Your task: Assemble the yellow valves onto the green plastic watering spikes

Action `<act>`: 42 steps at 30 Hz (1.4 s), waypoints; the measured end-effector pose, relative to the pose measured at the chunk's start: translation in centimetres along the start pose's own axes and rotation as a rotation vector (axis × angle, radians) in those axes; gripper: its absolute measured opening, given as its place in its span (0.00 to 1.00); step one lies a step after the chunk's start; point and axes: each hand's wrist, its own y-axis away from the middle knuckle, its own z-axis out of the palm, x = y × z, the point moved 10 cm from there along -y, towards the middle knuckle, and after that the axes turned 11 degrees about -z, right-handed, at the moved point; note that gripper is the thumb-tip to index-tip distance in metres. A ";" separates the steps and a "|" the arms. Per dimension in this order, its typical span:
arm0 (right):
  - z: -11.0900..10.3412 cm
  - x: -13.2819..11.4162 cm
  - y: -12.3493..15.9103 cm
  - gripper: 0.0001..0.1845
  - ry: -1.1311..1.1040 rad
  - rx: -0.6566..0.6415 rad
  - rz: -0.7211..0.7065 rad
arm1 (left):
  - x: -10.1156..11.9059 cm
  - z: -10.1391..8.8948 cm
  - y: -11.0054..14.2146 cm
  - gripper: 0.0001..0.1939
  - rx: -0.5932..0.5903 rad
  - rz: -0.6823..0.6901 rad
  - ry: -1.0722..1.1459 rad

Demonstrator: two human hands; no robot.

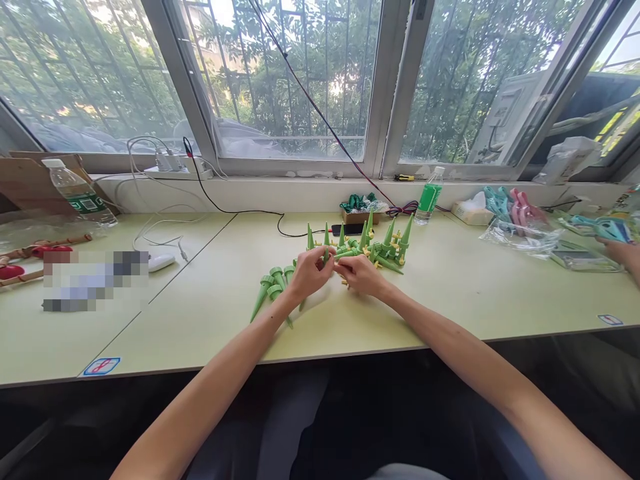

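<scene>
Green cones [260,297] lie beside my left hand [314,272], tips toward me; it pinches a green spike [327,255] near my right hand [359,273], whose hold I can't tell.

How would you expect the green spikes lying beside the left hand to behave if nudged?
A spike would probably roll in a curve, since it tapers from a wider cap. The smooth, plastic-looking surface suggests it is stiff and fairly light.
</scene>
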 end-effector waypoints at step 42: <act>3.4 -1.3 0.0 0.16 0.357 -0.219 0.020 | -4.2 0.2 -6.8 0.08 0.079 -0.210 -0.476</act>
